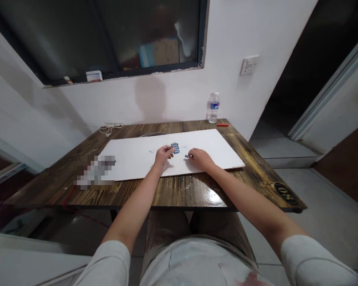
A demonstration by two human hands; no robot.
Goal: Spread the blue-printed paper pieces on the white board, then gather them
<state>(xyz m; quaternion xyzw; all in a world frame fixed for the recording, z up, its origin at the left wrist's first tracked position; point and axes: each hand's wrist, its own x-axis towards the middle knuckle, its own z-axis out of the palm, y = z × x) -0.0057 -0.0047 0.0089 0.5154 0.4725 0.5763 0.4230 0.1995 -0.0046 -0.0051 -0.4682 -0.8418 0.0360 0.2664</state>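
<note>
Over the white board [134, 153], my left hand [163, 155] is closed on several small blue-edged cards [175, 148] spread in a fan. My right hand [201, 159] rests low over the board to the right of them, fingers pinched together. A small dark blue and white card [186, 156] sticks out from its fingertips; the rest of it is hidden by the fingers. The two hands are a short gap apart. Thin dark marks show on the board on either side of the cards.
The board lies on a dark wooden table [185, 190]. Along the back stand a water bottle [213, 109] and a red stick-like object [222, 125]. A coiled white cable [109, 127] lies at back left. Something blurred out covers the board's left end.
</note>
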